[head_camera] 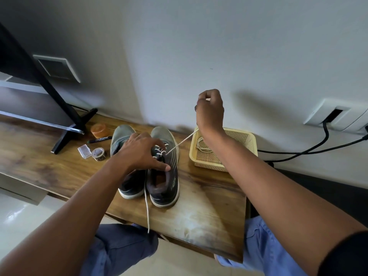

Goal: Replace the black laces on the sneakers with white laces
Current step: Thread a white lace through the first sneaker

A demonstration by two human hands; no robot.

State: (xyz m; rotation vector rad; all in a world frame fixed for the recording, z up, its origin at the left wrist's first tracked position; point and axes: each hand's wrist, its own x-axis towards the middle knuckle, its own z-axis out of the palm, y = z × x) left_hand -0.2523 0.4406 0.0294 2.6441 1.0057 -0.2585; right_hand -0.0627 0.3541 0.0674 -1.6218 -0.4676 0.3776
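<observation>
Far left: a black TV stand leg [65, 134] stood on the wooden table [209, 206] as I watched through the head camera.
Small items: an orange lid [99, 130], a black marker [99, 139], a clear plastic case [84, 151] and a roll of tape [98, 154] lay near the toes of the shoes.
Left sneaker [127, 184]: it sat just beside its partner, heel toward the person, partly covered by the arm.
Left hand [142, 151]: I saw it pressed on both shoes, fingers spread and fairly straight, thumb laid on the collar of the right shoe.
Right sneaker [166, 176]: it carried the white lace [180, 143] through its upper eyelets; one end trailed off the near table edge between the knees.
Right hand [210, 110]: raised above the table, its fingers curled round the other lace end, pulling it taut up from the eyelets.
Yellow basket [247, 140]: it stood right of the shoes against the wall, holding a coiled white lace [201, 145].
Far right: black cables [318, 144] ran from a wall socket [338, 114].
</observation>
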